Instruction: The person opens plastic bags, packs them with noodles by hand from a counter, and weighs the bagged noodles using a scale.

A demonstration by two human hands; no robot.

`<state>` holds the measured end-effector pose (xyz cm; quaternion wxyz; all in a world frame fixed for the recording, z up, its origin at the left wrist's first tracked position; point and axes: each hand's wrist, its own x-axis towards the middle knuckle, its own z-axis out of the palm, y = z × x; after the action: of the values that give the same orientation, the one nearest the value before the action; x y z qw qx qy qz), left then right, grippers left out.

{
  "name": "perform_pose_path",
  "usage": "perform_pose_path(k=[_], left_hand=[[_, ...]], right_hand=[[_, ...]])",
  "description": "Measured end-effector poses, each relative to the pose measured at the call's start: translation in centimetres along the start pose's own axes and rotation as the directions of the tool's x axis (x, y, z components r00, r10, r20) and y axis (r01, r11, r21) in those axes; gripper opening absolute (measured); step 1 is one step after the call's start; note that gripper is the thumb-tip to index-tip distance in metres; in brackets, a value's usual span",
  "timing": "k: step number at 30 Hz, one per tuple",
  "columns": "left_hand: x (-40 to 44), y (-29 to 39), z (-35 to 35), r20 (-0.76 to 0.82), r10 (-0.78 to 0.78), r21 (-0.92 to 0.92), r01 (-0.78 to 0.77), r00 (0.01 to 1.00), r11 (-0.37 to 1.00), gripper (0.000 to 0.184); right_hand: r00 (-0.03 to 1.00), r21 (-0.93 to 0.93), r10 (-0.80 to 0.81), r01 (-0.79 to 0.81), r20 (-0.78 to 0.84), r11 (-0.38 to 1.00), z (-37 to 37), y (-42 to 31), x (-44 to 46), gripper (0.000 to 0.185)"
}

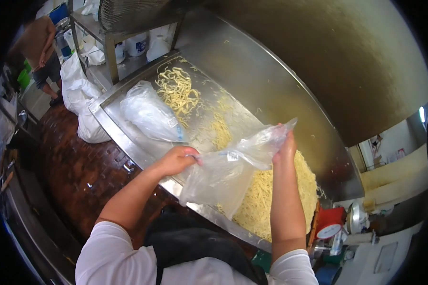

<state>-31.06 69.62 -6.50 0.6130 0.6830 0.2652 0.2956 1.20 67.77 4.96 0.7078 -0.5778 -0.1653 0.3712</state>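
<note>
Between my two hands a clear plastic bag (218,178) is stretched out over the metal table. My left hand (177,160) pinches its left edge, and my right hand (285,145) grips its upper right end. A small white printed label shows on the film. Under and behind the bag lies a large heap of yellow noodles (295,190), partly hidden by the bag and my right forearm. A smaller pile of noodles (178,92) sits farther back on the table. Beside that pile rests a bundle of clear plastic bags (150,114).
The steel table (110,111) has a raised rim and a tall metal back wall. A red scale (329,223) stands at the right. White sacks (83,102) sit on the wet brick floor near a shelf (92,28). Another person (38,42) stands at the far left.
</note>
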Motion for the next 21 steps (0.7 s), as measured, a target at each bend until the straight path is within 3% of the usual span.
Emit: perform_pose_path(k=[3,4,6,7,9,10,13,15,17,20,21], left_hand=[[0.2,0.6,0.3,-0.2,0.059,0.085,-0.042,0.978,0.995,0.015],[0.3,0.8,0.4,-0.29,0.071,0.104,-0.042,0.954,0.994,0.015],[0.3,1.7,0.7,-0.345,-0.006,-0.104,-0.032,0.939,0.994,0.017],[0.2,2.4,0.9,-0.369,-0.048,-0.207,-0.032,0.928,0.978,0.018],[0.0,3.4,1.5,-0.386,-0.023,-0.179,-0.051,0.922,0.983,0.02],[-0.2,3.8,1.8,-0.39,-0.011,-0.166,-0.058,0.921,0.984,0.021],[-0.4,5.0,2.4,-0.293,0.038,-0.165,-0.09,0.955,0.982,0.022],[-0.4,5.6,2.7,-0.255,0.035,-0.143,-0.073,0.966,0.987,0.018],[-0.4,6.2,3.0,-0.234,0.095,-0.069,-0.114,0.967,0.991,0.017],[-0.8,7.1,2.9,-0.199,0.301,0.183,-0.266,0.933,0.946,0.019],[-1.2,7.3,2.6,-0.165,0.377,0.3,-0.317,0.912,0.9,0.018]], right_hand=[[0.999,0.06,0.052,-0.052,0.002,0.997,-1.0,0.2,-0.7,0.039],[0.996,-0.004,0.072,-0.072,0.057,0.997,-1.4,0.2,-1.1,0.038],[0.978,-0.141,0.125,-0.102,0.169,0.985,-2.5,-0.1,-2.3,0.038],[0.992,-0.295,0.011,0.028,0.13,0.955,-2.8,-0.2,-2.9,0.039],[0.967,-0.583,-0.229,0.249,0.11,0.774,-3.5,-0.3,-4.0,0.045],[0.878,-0.538,-0.433,0.469,0.203,0.7,-3.8,-0.2,-4.4,0.049],[0.787,-0.581,-0.423,0.617,0.45,0.531,-2.8,-1.1,-8.4,0.044],[0.677,-0.599,-0.211,0.727,0.705,0.335,-0.7,-1.3,-13.6,0.038],[0.695,-0.685,0.088,0.665,0.713,0.298,0.4,-0.8,-16.8,0.034],[0.697,-0.791,0.388,0.459,0.603,0.405,-0.4,-0.2,-15.9,0.026],[0.711,-0.767,0.372,0.368,0.597,0.526,-1.4,0.0,-15.2,0.024]])
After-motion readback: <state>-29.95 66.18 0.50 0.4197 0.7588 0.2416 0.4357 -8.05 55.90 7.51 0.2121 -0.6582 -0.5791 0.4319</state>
